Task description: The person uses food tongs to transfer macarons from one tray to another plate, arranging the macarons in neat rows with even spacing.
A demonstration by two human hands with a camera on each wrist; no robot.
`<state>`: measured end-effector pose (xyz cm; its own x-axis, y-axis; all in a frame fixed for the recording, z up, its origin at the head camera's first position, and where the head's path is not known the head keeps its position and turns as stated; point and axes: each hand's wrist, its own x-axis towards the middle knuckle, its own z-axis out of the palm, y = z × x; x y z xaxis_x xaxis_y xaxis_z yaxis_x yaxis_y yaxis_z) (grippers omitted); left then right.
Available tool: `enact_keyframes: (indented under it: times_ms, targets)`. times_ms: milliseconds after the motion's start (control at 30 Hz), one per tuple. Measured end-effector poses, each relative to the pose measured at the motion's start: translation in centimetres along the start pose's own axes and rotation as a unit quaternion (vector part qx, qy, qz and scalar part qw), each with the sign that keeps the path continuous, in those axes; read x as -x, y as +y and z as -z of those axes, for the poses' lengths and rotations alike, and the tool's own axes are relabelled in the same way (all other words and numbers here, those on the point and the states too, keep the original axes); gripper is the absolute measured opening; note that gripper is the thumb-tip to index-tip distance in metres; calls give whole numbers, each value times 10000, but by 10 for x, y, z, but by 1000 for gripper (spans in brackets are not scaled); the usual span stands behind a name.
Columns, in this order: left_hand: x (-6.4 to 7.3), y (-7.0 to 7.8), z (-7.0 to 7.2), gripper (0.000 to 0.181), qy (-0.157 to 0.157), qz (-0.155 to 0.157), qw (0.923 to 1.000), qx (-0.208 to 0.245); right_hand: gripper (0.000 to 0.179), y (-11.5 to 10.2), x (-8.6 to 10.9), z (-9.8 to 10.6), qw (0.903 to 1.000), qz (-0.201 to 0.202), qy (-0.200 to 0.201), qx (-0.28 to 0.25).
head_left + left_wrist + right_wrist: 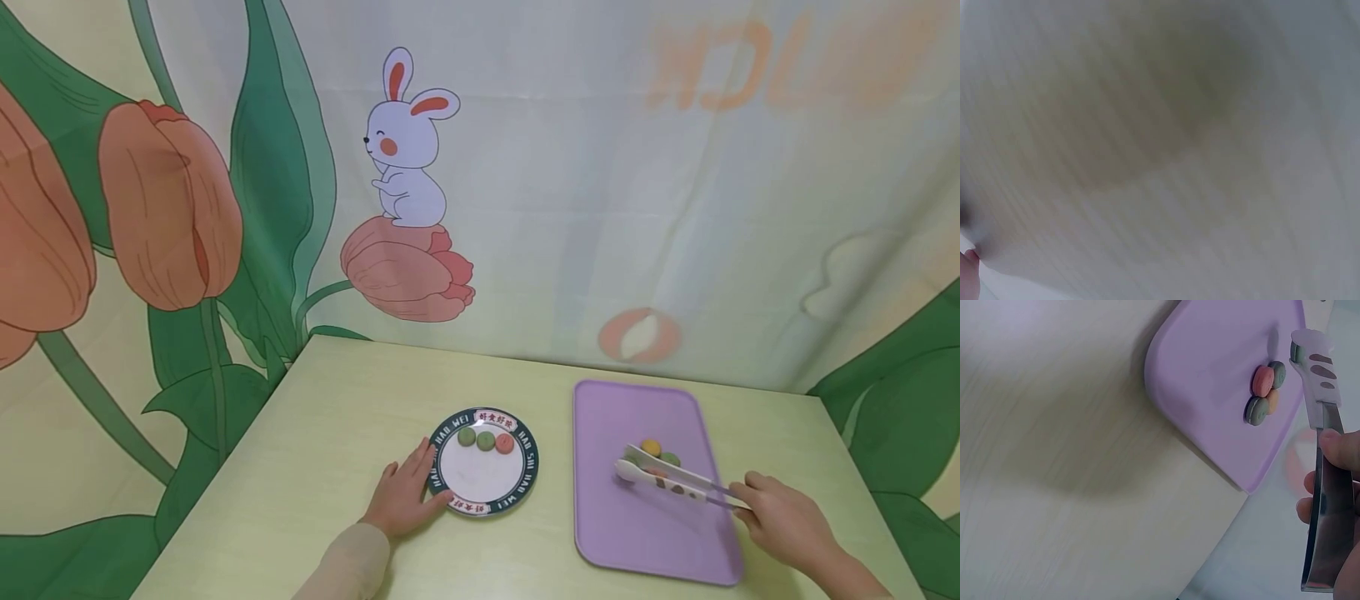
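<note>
My right hand [783, 521] grips a pair of tongs [1322, 381] with white, brown-spotted tips. Between those tips sits a green macaron [1297, 352], raised over the purple tray [637, 533]. On the tray lie a pink macaron [1263, 381], a yellow macaron [650, 448] and two green ones, one being this green macaron [1257, 410]; the tongs partly cover the group in the head view. My left hand [405, 492] rests against the left rim of a round plate [531, 467], fingers extended. Two green macarons [467, 437] and one pink macaron [505, 443] stand in a row on it.
Plate and tray stand apart on a pale wooden table [360, 392], the tray to the right. Behind the table hangs a printed curtain [525, 208] with tulips and a rabbit. Blurred pale fabric [1210, 219] fills most of the left wrist view.
</note>
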<state>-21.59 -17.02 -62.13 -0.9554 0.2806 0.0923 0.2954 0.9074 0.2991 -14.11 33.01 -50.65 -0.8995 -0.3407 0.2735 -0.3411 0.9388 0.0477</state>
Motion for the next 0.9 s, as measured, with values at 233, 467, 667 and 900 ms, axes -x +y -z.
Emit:
enact_keyframes:
  times_ms: [233, 467, 667, 900]
  targets:
    - [0, 0, -1, 84, -17, 18, 10000, -23, 20, -5, -5, 2, 9999, 99, 58, 12]
    - [0, 1, 1, 83, -37, 28, 10000, 26, 20, -7, -8, 1, 9997, 173, 139, 28]
    - [1, 2, 2, 83, -29, 20, 10000, -16, 20, -12, -13, 3, 9996, 217, 202, -35]
    - [0, 2, 2, 83, -41, 30, 10000, -5, 19, -17, -18, 3, 9997, 229, 91, -42]
